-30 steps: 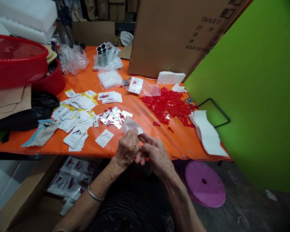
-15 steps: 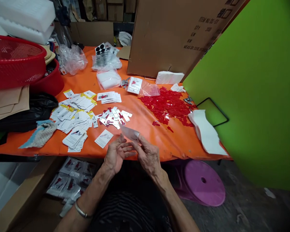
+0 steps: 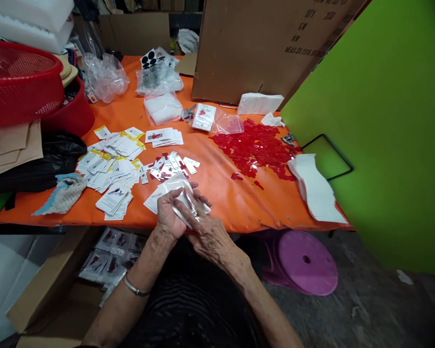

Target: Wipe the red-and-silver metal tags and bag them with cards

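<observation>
A small clear plastic bag lies across my left hand, whose thumb closes over it from the left while its fingertips show behind the far side. My right hand comes in from the right, its fingers pressed on the shiny plastic; whether any are inside the bag I cannot make out. A printed white card lies partly covered beneath the bag. Just beyond are several small white and red tags. Left of them spread white and yellow printed cards, with a stack of cards nearer the edge.
Red flat pieces form a heap on the orange tabletop. White sheets lie at right, before a green panel. A large carton stands behind. Below are a purple stool and a box of packed bags.
The bag has turned from edge-on in my right fingers to lying flat in my left hand. My right hand has moved lower and onto it. The view has tilted slightly down.
</observation>
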`<state>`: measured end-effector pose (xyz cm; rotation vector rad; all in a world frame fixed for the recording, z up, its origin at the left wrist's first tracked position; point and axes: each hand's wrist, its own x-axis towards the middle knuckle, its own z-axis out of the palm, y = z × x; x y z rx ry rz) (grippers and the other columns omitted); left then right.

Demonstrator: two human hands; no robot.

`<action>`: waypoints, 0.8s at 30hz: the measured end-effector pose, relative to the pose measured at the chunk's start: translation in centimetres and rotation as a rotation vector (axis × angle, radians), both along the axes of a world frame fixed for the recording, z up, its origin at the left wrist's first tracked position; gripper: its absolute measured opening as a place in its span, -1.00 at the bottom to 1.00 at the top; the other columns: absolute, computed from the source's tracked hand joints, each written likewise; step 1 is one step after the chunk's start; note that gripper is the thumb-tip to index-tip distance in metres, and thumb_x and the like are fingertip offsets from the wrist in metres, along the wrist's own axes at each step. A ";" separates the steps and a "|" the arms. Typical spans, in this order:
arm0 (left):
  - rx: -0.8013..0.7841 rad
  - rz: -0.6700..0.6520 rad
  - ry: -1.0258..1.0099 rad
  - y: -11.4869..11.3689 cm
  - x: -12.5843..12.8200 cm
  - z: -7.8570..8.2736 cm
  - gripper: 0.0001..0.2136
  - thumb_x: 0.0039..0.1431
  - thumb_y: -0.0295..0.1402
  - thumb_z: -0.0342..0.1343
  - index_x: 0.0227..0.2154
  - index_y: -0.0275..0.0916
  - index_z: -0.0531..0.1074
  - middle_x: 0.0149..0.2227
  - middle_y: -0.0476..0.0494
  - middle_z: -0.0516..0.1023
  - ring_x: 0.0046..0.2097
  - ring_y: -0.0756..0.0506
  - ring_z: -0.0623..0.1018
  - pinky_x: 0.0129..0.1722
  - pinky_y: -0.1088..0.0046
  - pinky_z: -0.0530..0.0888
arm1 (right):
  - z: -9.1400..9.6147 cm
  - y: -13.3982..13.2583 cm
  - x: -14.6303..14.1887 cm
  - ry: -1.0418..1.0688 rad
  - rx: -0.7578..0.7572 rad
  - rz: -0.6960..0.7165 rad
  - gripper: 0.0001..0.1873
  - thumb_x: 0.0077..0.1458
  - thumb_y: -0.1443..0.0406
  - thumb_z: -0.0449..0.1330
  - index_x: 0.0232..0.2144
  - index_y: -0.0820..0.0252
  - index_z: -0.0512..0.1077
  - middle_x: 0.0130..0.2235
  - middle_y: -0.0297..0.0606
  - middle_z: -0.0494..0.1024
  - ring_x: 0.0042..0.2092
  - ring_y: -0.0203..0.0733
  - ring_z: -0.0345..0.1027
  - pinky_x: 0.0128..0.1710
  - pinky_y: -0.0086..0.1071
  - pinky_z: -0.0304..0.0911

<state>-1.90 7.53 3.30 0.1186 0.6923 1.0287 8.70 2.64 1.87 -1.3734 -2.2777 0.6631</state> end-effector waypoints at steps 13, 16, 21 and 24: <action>-0.382 0.156 0.114 -0.5 -1.0 0.0 -0.82 -0.02 -0.37 -0.03 -0.55 -0.37 0.40 -0.59 -0.18 0.45 -0.49 -0.12 0.50 -0.32 0.21 0.48 | 0.5 0.8 0.1 0.225 -0.354 0.122 -0.24 -0.03 0.19 0.28 0.20 -0.04 0.09 0.31 -0.21 -0.09 0.29 0.06 -0.18 0.20 0.05 -0.05; -0.302 0.183 0.044 -0.5 -1.8 0.0 -0.78 0.03 -0.38 -0.06 -0.47 -0.41 0.43 -0.48 -0.28 0.52 -0.36 -0.18 0.55 -0.22 0.18 0.47 | 0.0 0.9 0.0 0.352 -0.386 0.226 -0.28 -0.01 0.18 0.25 0.18 -0.12 0.10 0.33 -0.32 -0.18 0.31 0.03 -0.28 0.21 0.05 -0.10; -0.232 0.193 0.061 -0.9 -1.9 -0.1 -0.77 0.09 -0.38 -0.06 -0.39 -0.45 0.43 -0.42 -0.31 0.54 -0.28 -0.22 0.56 -0.12 0.08 0.44 | -1.7 0.6 -1.7 0.363 -0.368 0.118 -0.09 -0.06 0.40 0.21 0.26 -0.07 -0.12 0.34 -0.28 -0.22 0.31 0.00 -0.24 0.24 -0.01 -0.13; -0.289 0.233 0.139 -0.7 -2.7 -0.6 -0.84 0.06 -0.41 0.00 -0.49 -0.41 0.41 -0.56 -0.21 0.48 -0.41 -0.17 0.54 -0.17 0.06 0.46 | -2.1 0.4 -3.0 0.310 -0.273 0.144 -0.06 -0.07 0.48 0.13 0.28 0.08 -0.22 0.32 -0.20 -0.14 0.28 -0.06 -0.10 0.23 -0.13 -0.03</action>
